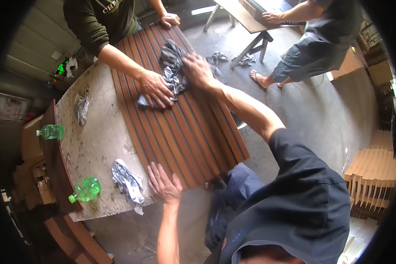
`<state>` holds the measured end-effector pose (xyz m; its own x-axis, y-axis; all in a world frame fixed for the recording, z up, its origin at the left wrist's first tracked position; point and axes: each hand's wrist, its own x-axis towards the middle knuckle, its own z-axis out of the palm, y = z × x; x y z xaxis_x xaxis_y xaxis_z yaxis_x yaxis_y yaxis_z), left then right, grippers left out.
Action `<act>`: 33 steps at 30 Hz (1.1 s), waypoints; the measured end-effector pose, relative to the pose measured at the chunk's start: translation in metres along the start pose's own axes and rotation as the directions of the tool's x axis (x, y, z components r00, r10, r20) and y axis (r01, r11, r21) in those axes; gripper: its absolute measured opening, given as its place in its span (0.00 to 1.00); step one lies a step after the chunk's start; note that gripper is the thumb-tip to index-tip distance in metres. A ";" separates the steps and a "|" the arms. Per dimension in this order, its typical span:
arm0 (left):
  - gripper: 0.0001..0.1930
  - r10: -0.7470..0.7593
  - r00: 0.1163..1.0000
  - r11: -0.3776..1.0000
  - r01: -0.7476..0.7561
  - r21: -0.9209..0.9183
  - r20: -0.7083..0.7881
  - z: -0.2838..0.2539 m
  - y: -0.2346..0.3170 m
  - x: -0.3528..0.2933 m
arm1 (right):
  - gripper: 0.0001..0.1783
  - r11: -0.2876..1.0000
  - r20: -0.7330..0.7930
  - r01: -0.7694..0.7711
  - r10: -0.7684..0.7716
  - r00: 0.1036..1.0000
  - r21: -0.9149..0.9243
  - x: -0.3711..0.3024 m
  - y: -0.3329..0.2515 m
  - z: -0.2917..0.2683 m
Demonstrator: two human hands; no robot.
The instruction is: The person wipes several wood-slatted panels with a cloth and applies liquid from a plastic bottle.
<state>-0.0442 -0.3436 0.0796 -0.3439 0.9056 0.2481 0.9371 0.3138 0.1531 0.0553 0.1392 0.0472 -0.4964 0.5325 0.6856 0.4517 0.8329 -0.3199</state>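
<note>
A slatted wooden panel [171, 123], brown with dark grooves, lies on a worn, stained worktable. My left hand [165, 184] rests flat with fingers spread at the panel's near left corner. Reaching across to the far right part of the panel, my right hand [198, 70] is smeared by motion. Its fingers press on a crumpled grey rag [172, 55], which partly bunches up beside it. Just left of that, a co-worker's hand [156, 89] lies on grey cloth on the same panel, and that person's other hand [170, 20] holds the far edge.
On the worktable [99, 141] are a white-grey rag [128, 182], a crumpled cloth [81, 109] and two green bottles [86, 190] lying down. Another person stands at a sawhorse table [244, 17] at the far right. Stacked brown boards [372, 174] stand at right.
</note>
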 end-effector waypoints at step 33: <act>0.32 0.009 0.997 0.998 -0.014 -0.058 -0.081 0.018 0.021 0.007 | 0.36 0.985 -0.058 0.139 -0.146 0.988 -0.099 -0.071 0.026 -0.020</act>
<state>-0.0262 -0.3259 0.0671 -0.3393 0.8824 0.3259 0.9366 0.2844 0.2049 0.1175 0.1204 0.0034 -0.5132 0.3960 0.7615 0.4495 0.8798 -0.1545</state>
